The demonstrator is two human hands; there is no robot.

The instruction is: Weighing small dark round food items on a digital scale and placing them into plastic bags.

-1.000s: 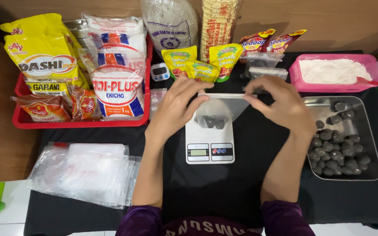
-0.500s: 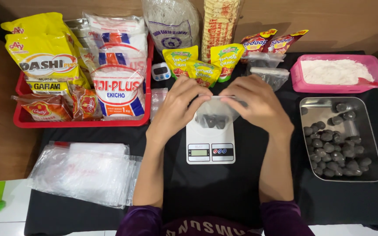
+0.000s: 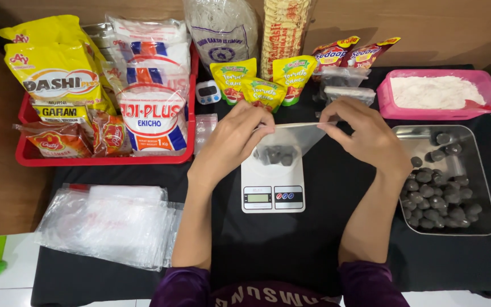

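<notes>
Your left hand [image 3: 231,142] and right hand [image 3: 365,133] pinch the clear bag's [image 3: 291,139] top edge at frame centre. The dark balls [image 3: 274,154] inside rest on the white scale [image 3: 273,185].

— What do we see under our hands?
— A thin, clear plastic bag [image 3: 291,139], glossy, over a smooth white plastic scale [image 3: 273,182].
— And around it?
— Matt black cloth covers the tabletop [image 3: 325,239]; we note a shiny metal tray [image 3: 487,227], a pink plastic tub [image 3: 393,105] and glossy foil pouches [image 3: 257,85].
</notes>
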